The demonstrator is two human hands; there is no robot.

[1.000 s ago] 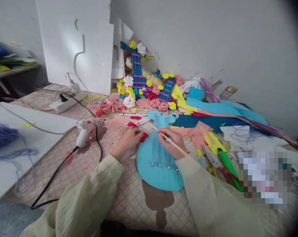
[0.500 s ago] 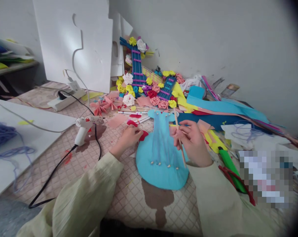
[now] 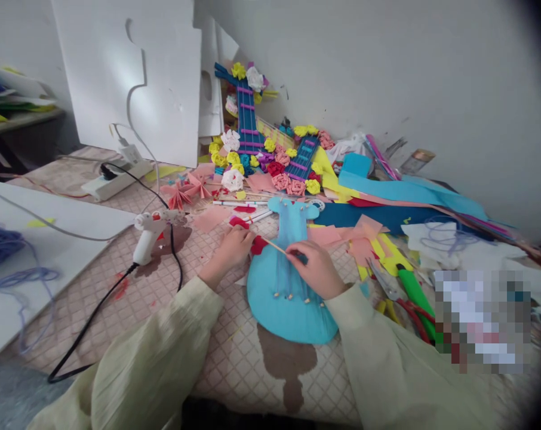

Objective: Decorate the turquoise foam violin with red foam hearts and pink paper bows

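A light-blue paper guitar cutout with thin strings lies flat on the patterned table. My right hand rests on its middle, fingers pinched on a thin wooden stick that points left toward a red paper piece. My left hand lies at the cutout's left edge, fingers curled onto that red piece. Both sleeves are pale yellow-green.
A white glue gun with a black cord lies to the left. Behind are paper flowers and blue ladder-like crafts, white foam boards and a power strip. Scissors, a green-handled tool and coloured paper scraps lie at right.
My right hand raised the stick upright over the cutout's right side, then came back down to the middle; the stick now points left at the red piece. My left hand stayed put.
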